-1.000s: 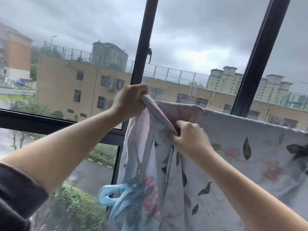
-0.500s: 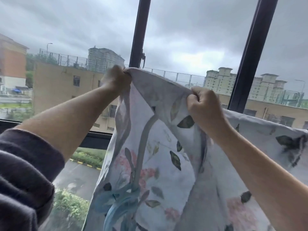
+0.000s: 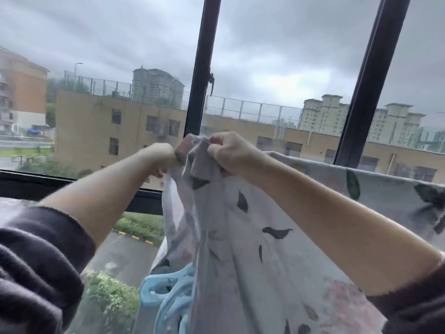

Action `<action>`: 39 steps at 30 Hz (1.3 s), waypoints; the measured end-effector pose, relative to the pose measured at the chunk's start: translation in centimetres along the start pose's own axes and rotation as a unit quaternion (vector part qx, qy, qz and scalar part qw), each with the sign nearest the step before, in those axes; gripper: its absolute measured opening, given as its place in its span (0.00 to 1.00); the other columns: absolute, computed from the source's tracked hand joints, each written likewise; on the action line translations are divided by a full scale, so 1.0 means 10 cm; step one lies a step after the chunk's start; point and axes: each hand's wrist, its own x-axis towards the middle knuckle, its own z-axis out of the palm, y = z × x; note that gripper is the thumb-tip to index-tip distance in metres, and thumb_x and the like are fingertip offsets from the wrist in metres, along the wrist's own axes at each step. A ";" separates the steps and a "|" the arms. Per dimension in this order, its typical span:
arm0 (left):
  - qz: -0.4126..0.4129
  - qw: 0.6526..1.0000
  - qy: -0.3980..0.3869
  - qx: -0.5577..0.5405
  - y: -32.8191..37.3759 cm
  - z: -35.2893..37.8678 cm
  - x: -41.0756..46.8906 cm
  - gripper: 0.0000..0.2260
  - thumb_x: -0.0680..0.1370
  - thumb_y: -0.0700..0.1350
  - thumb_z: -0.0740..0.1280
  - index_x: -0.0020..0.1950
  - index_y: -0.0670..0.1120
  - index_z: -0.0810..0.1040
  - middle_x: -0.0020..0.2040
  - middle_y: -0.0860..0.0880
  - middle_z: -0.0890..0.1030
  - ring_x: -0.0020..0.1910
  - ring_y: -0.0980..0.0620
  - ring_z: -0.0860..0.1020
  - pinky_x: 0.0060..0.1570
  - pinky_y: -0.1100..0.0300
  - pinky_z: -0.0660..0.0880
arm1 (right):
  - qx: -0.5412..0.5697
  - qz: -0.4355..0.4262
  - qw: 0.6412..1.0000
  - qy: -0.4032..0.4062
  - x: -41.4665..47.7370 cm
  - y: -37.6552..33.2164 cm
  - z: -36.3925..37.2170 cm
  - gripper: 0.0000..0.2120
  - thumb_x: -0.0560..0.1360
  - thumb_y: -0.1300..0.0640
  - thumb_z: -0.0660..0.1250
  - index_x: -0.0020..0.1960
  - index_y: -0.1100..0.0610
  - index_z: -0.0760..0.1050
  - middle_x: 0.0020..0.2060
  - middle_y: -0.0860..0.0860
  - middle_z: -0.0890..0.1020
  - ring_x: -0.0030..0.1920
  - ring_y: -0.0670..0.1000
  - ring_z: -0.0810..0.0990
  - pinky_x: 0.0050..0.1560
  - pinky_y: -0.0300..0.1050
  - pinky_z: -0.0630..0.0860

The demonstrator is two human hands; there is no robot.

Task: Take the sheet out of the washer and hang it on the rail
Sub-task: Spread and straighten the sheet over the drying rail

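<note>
Window behind: hands [image 3: 192, 156] bunching sheet [image 3: 240, 249].

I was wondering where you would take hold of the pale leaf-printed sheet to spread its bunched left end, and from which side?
Probably the top hem of the pale leaf-printed sheet, from above. The left hand and right hand already pinch it close together where the cloth gathers into folds. To the right the hem runs flat and taut, so I would slide the left hand leftward along the hem to open the folds.

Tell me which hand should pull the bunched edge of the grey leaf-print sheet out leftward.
Left hand: it grips the leaf-print sheet at its free left end; the right hand sits inboard.
</note>
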 end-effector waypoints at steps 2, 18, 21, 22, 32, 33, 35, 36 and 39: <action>0.004 0.998 0.006 -0.055 -0.05 0.21 -0.03 0.17 0.78 0.52 0.61 0.38 0.40 0.74 0.35 0.45 0.78 0.26 0.49 0.76 0.25 0.63 0.72 | -0.039 -0.008 0.999 -0.025 -0.06 0.06 0.11 0.10 0.77 0.61 0.58 0.47 0.56 0.79 0.35 0.50 0.78 0.35 0.49 0.76 0.39 0.43 0.75; 0.161 0.804 -0.009 -0.572 -0.31 0.78 -0.89 0.13 0.66 0.50 0.68 0.43 0.44 0.73 0.35 0.49 0.81 0.34 0.55 0.81 0.33 0.61 0.79 | -0.115 -0.093 0.989 0.019 -0.04 -0.11 0.09 0.10 0.74 0.60 0.63 0.51 0.50 0.79 0.36 0.46 0.80 0.34 0.47 0.81 0.35 0.41 0.79; 0.201 0.867 0.081 -0.448 -0.29 0.83 -1.01 0.22 0.61 0.65 0.67 0.42 0.48 0.77 0.34 0.52 0.80 0.35 0.57 0.79 0.39 0.59 0.77 | -0.068 -0.039 0.996 -0.031 0.10 -0.14 0.08 0.11 0.73 0.64 0.62 0.42 0.56 0.83 0.38 0.52 0.84 0.34 0.50 0.84 0.35 0.42 0.82; 0.203 0.887 0.114 -0.398 -0.28 0.83 -1.03 0.23 0.61 0.67 0.66 0.43 0.50 0.77 0.36 0.52 0.80 0.36 0.56 0.78 0.40 0.60 0.75 | -0.052 -0.022 0.997 -0.047 0.14 -0.15 0.08 0.10 0.73 0.65 0.63 0.41 0.58 0.83 0.37 0.55 0.84 0.34 0.51 0.84 0.35 0.43 0.83; 0.112 0.911 0.132 -0.375 -0.18 0.83 -1.10 0.09 0.67 0.49 0.69 0.45 0.47 0.77 0.38 0.50 0.83 0.38 0.52 0.81 0.43 0.54 0.79 | -0.122 -0.103 0.964 -0.214 0.46 -0.15 0.02 0.15 0.72 0.71 0.65 0.46 0.53 0.82 0.41 0.49 0.84 0.40 0.44 0.82 0.45 0.38 0.80; 0.106 0.899 0.114 -0.409 -0.17 0.84 -1.10 0.09 0.70 0.48 0.72 0.45 0.46 0.77 0.39 0.49 0.84 0.37 0.52 0.81 0.40 0.55 0.79 | -0.139 -0.127 0.963 -0.195 0.48 -0.14 0.04 0.16 0.71 0.71 0.66 0.44 0.51 0.82 0.39 0.46 0.83 0.38 0.42 0.81 0.43 0.35 0.78; 0.103 0.878 0.089 -0.459 -0.16 0.86 -1.11 0.07 0.73 0.44 0.72 0.44 0.42 0.77 0.40 0.47 0.83 0.36 0.52 0.79 0.34 0.62 0.76 | -0.179 -0.178 0.957 -0.141 0.53 -0.14 0.10 0.16 0.71 0.70 0.67 0.43 0.49 0.83 0.36 0.43 0.82 0.38 0.41 0.80 0.42 0.34 0.76; 0.102 0.871 0.080 -0.474 -0.16 0.85 -1.12 0.06 0.74 0.42 0.71 0.43 0.41 0.77 0.40 0.45 0.81 0.36 0.52 0.78 0.33 0.64 0.75 | -0.193 -0.199 0.953 -0.121 0.57 -0.15 0.12 0.14 0.72 0.69 0.66 0.44 0.51 0.83 0.38 0.44 0.81 0.40 0.43 0.79 0.42 0.34 0.74; 0.079 0.799 0.027 -0.595 -0.18 0.74 -1.13 0.07 0.78 0.35 0.62 0.40 0.41 0.73 0.36 0.43 0.79 0.31 0.51 0.77 0.32 0.61 0.76 | -0.211 -0.204 0.951 -0.093 0.72 -0.16 0.15 0.12 0.76 0.67 0.62 0.52 0.56 0.81 0.45 0.47 0.76 0.46 0.45 0.73 0.41 0.34 0.69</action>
